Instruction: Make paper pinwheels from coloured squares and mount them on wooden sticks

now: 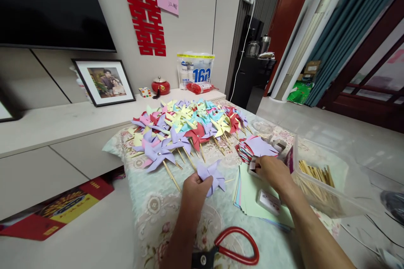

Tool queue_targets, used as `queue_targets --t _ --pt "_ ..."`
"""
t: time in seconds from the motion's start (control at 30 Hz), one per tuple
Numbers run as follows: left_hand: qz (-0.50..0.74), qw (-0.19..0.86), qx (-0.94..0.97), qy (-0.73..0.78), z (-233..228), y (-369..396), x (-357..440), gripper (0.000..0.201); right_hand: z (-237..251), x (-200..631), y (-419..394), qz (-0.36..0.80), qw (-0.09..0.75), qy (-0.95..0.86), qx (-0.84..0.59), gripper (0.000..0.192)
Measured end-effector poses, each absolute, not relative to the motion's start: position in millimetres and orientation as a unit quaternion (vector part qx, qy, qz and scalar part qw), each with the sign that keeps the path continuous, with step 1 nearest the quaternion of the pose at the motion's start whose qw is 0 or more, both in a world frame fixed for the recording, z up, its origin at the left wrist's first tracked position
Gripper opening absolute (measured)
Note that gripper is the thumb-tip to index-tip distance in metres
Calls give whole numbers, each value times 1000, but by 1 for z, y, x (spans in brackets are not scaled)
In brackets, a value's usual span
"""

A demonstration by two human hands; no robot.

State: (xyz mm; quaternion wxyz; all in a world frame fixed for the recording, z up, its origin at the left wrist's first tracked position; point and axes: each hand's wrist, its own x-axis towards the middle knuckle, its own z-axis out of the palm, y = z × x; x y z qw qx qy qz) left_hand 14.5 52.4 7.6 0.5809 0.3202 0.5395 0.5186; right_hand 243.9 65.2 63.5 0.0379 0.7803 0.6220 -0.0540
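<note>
Head view, looking down on a floral-cloth-covered table (151, 206). Left hand (194, 191) curled around the lower edge of a lilac folded-paper pinwheel (212, 176), thumb and fingertips pinching its near blade; pinwheel flat on the cloth, mostly beyond the fingers, toward the pile. Right hand (274, 172) stretched to the right, fingers narrowed over a small white roll-like item (253, 165) at the far edge of a stack of pale green and pastel paper sheets (252, 197); whether actually gripped, impossible to tell. Just past those fingers, a fanned stack of cut purple and red paper squares (257, 148). Right of the wrist, a clear plastic box of thin wooden sticks (315, 180). On the paper stack near the forearm, a small white rectangular packet (269, 201). Farther back, a big heap of finished multicoloured paper pinwheels on sticks (186, 128). Near bottom edge, between the forearms, red-handled scissors (233, 252).
</note>
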Motion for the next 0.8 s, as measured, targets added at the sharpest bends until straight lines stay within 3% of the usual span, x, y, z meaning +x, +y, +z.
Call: queue_targets --t 0.8 --pt "515 582 325 539 -1 56 13 20 58 246 68 -67 36 609 790 26"
